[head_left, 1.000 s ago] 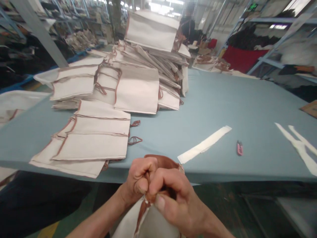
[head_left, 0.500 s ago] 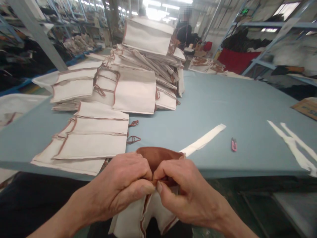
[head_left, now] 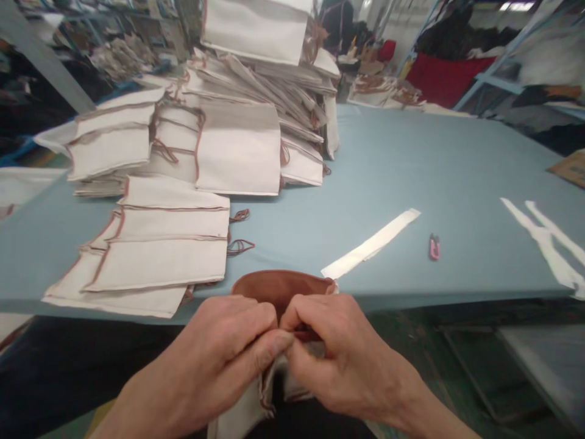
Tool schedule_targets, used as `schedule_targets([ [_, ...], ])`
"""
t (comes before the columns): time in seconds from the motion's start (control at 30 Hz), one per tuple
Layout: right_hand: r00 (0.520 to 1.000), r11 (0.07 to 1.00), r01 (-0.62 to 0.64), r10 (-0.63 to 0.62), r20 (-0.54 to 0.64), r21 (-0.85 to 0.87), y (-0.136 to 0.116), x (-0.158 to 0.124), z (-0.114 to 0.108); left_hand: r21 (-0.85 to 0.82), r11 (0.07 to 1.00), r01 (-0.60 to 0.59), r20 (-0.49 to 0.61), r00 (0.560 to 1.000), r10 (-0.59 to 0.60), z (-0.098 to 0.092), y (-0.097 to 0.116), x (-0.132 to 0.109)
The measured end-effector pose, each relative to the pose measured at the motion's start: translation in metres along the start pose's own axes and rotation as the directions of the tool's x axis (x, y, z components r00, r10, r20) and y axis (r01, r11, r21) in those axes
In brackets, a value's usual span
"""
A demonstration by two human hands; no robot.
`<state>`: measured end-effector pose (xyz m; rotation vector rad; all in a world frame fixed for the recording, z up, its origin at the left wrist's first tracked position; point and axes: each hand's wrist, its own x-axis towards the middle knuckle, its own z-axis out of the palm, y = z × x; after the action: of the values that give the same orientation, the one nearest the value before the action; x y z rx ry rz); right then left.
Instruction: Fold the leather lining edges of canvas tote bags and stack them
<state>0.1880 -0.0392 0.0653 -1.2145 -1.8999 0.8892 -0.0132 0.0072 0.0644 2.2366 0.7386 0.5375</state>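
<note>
Right at the table's front edge, a cream fabric bag (head_left: 237, 408) with a brown lining (head_left: 278, 285) hangs between my hands, its brown-lined mouth held toward the table. My left hand (head_left: 228, 353) pinches the bag's edge from the left. From the right, my right hand (head_left: 338, 353) grips the same edge, thumb and forefinger closed. The fingertips of both hands meet at the middle, and they hide the exact spot being held. Brown piping runs down the bag's body below them.
Left on the blue-green table (head_left: 411, 158) lie several flat cream bags (head_left: 169, 262) with brown cords. Behind them rises a tall stack of bags (head_left: 237, 149). A white strip (head_left: 372, 242), pink thread snips (head_left: 434, 247) and more white strips (head_left: 543, 238) lie to the right.
The camera view has tilted down and shifted slightly, so the table's things sit higher. Both hands keep their pinch on the bag, whose lower part has shifted and folded under them.
</note>
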Motion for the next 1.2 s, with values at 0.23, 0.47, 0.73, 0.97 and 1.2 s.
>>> schedule_targets([
  [0.23,0.964,0.682,-0.247,0.098,0.248,0.689,0.027,0.007,0.013,-0.785,0.593,0.177,0.062,0.976,-0.209,0.027,-0.024,0.000],
  [0.47,0.947,0.674,-0.313,0.173,0.269,0.669,0.038,0.012,0.016,-0.885,0.447,0.128,-0.006,0.958,-0.286,0.057,-0.028,0.003],
  [0.73,0.979,0.930,-0.152,0.096,0.179,0.335,0.043,0.029,-0.036,-0.853,0.505,0.133,-0.028,0.954,-0.298,0.017,-0.027,-0.005],
  [0.97,0.994,0.986,0.003,-0.021,0.105,0.166,0.048,0.012,-0.030,-0.514,0.850,0.114,-0.005,0.991,-0.136,-0.003,-0.037,-0.017],
  [1.2,0.990,0.989,0.131,-0.127,-0.058,0.073,0.047,0.005,-0.018,-0.362,0.924,0.124,-0.115,0.978,-0.176,-0.013,-0.042,-0.029],
])
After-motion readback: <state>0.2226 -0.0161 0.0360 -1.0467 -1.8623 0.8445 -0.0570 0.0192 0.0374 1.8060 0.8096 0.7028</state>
